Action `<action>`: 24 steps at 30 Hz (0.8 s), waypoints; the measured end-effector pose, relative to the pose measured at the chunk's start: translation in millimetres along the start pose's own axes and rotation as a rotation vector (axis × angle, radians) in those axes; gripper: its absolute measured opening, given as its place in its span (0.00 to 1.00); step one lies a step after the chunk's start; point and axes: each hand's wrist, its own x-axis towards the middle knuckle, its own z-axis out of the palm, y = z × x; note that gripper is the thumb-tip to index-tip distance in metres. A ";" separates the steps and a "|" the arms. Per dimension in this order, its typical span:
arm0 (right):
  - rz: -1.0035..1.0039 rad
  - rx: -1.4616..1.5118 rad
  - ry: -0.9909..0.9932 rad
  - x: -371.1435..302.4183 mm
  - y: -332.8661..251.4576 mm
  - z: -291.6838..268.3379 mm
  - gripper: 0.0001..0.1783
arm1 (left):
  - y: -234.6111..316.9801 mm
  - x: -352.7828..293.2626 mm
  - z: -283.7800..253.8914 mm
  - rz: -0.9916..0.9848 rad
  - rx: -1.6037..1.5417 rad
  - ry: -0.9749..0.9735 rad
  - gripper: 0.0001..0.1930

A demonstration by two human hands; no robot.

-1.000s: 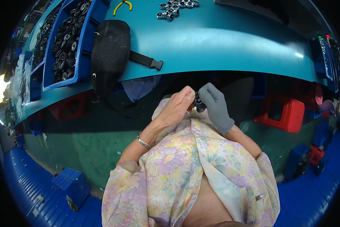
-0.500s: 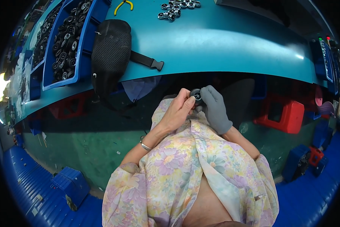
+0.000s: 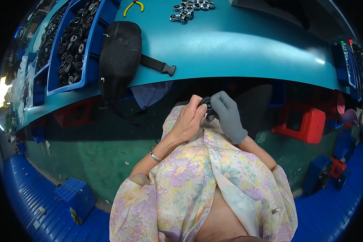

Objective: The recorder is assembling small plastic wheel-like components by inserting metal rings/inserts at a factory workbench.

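In front of my lap, just off the table's near edge, both hands hold a small round black wheel [image 3: 208, 103] with a lighter centre. My left hand [image 3: 188, 120], bare with a bracelet at the wrist, pinches its left side between thumb and fingers. My right hand [image 3: 229, 116], in a grey glove, is closed over its right side, and its fingertips are partly hidden. Something dark shows below the wheel between the hands, too small to make out.
The teal table [image 3: 238, 52] carries a black mesh bag [image 3: 120, 54] with a buckled strap, yellow-handled pliers [image 3: 133, 5] and several shiny metal parts [image 3: 185, 14]. A blue bin [image 3: 84, 76] of black wheels stands at left. Red stools [image 3: 312, 125] sit below; a blue crate [image 3: 78, 195] rests behind left.
The wheel has turned and tilted a little between my fingers. My gloved right hand has shifted slightly left, while my left hand stays almost in place.
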 end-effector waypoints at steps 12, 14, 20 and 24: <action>0.127 0.019 -0.112 8.2 0.0 -12.7 0.10 | -8.7 10.1 -10.5 -0.160 -0.287 -0.193 0.15; 0.137 0.049 -0.127 7.3 -0.6 -13.8 0.09 | -10.1 9.5 -9.7 -0.136 -0.289 -0.196 0.16; 0.151 0.060 -0.156 6.1 -5.5 -16.0 0.09 | -12.5 11.8 -13.2 -0.091 -0.226 -0.212 0.17; 0.124 0.041 -0.147 4.4 -6.2 -15.0 0.10 | -10.6 14.3 -15.3 -0.065 -0.177 -0.239 0.17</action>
